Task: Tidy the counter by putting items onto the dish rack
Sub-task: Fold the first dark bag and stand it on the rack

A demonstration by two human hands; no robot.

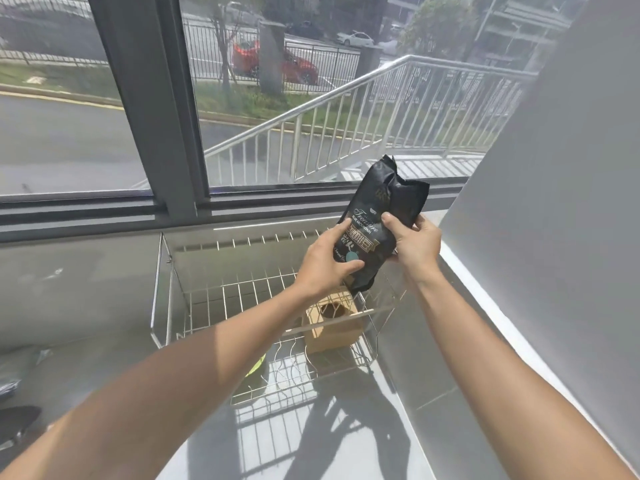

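A black coffee bag [377,216] with pale lettering is held tilted above the right end of the wire dish rack [221,292]. My left hand [325,261] grips its lower left side, thumb across the front. My right hand [415,244] grips its right edge. The bag's bottom corner hangs just over the rack's upper tier. A brown cardboard box [334,323] with a round hole in its top sits in the rack beneath the bag. Something yellow-green [256,367] shows in the lower tier, mostly hidden by my left forearm.
The rack stands on a grey counter [86,296] under a large window [277,98]. A grey wall [554,202] runs close along the right. Dark and bluish objects [14,417] lie at the counter's far left edge.
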